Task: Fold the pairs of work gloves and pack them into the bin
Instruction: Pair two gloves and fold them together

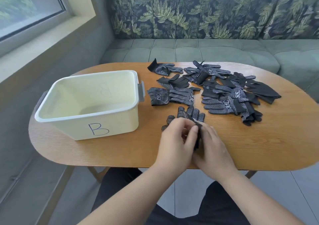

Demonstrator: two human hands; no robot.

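A pair of black work gloves with white dots (190, 114) lies at the table's near middle, fingers pointing away from me. My left hand (176, 142) and my right hand (214, 147) meet over its cuff end, and both pinch the dark cuff fabric between thumb and fingers. The palms of the gloves are hidden under my hands. A cream bin marked "B" (89, 129) stands to the left with nothing inside. Several more dotted black gloves (222, 93) lie scattered over the far right half of the table.
The oval wooden table (259, 147) stands against a green bench sofa (207, 50) with leaf-print cushions. A window sill runs along the left. The bin has grey handles (141, 91) on its sides. My legs are under the table's near edge.
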